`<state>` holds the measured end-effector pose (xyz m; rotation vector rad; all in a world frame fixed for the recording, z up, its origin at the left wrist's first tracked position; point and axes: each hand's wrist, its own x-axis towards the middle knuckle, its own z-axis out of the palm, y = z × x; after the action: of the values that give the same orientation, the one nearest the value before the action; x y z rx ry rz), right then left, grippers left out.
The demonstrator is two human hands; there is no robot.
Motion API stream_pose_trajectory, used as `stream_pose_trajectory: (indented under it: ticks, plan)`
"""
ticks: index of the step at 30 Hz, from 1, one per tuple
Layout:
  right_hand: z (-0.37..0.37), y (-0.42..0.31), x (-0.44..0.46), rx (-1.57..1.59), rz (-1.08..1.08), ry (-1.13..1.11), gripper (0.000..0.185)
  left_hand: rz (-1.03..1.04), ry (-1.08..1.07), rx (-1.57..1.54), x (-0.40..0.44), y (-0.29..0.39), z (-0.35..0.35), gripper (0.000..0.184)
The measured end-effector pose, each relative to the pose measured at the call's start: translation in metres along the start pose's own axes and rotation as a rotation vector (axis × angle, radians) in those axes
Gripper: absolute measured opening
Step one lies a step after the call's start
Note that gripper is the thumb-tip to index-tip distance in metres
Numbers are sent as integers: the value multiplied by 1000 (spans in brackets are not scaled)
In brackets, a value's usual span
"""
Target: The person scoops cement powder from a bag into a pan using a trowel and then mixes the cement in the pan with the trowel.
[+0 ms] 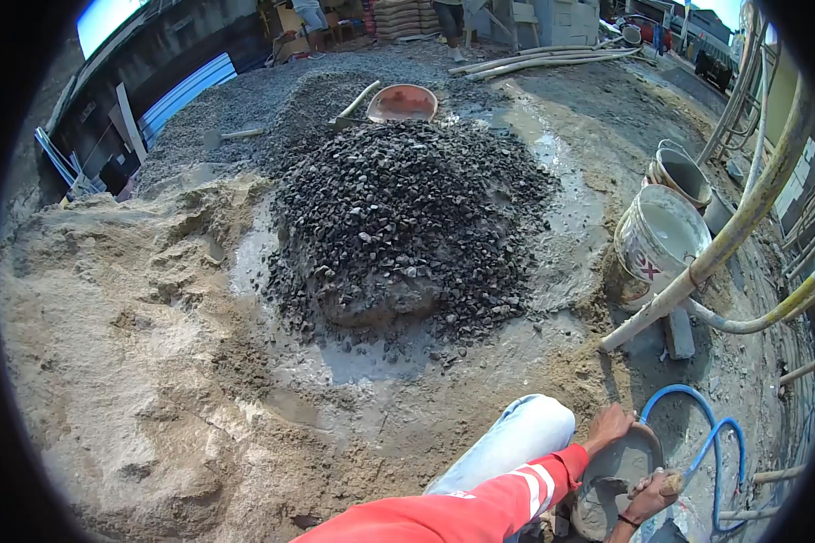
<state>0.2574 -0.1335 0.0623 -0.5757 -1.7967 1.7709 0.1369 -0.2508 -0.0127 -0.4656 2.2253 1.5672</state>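
Note:
My left hand (610,425), at the end of a red sleeve with pale reflective bands, is closed over the far rim of a cement-smeared bucket (654,441). Below it, my right hand (647,500) grips the wooden handle of a trowel (672,484). The trowel's blade is hard to make out against the grey inside of the bucket. A blue hose (717,425) loops on the ground just right of both hands. My jeans-clad knee (539,421) is bent to the left of the bucket.
A dark gravel heap (407,213) rises ahead, with sand (109,344) to the left. At right stand a white bucket (647,240) of cloudy liquid and another bucket (684,172), behind a slanting pole (733,235). An orange basin (402,104) lies behind the gravel. Two people stand far back.

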Motion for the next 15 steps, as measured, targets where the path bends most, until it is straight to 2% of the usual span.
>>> stream_pose_trajectory:
  ticks: [2, 4, 5, 6, 7, 8, 9, 11, 12, 13, 14, 15]
  plan:
    - [-28, 12, 26, -11, -65, 39, 10, 35, -41, 12, 7, -3, 2, 52]
    - [-58, 22, 42, 489, -151, -158, 12, 29, -45, 26, 5, 0, 0, 52]
    - [-62, 20, 34, 505, -230, -181, 11, 28, -35, 30, 3, 3, -3, 52]
    - [-35, -7, 5, 383, -305, -111, 9, 29, -37, 27, 3, 4, -2, 52]
    - [-12, -21, -20, 255, -278, -48, 8, 26, -24, 23, 3, 4, -1, 53]
    - [16, -42, -48, 18, -139, 0, 8, 23, -12, 20, 2, 3, 0, 53]
    - [33, -57, -62, -100, -88, 15, 8, 25, -10, 16, -1, 2, 1, 53]
    - [-19, -1, -10, 23, -80, -28, 7, 23, 21, 6, 1, 2, 0, 53]
    - [-22, -7, -6, 129, -53, -57, 7, 14, 21, 7, 0, 1, 0, 53]
    - [-22, -12, -13, 239, -3, 195, 5, 32, 11, 8, 2, 0, -1, 53]
    - [-33, -15, -9, 234, 2, 209, 5, 54, -4, 11, 3, 0, 0, 53]
    - [-39, -25, -2, 295, -134, 40, 5, 54, -18, 17, 2, 2, 1, 53]
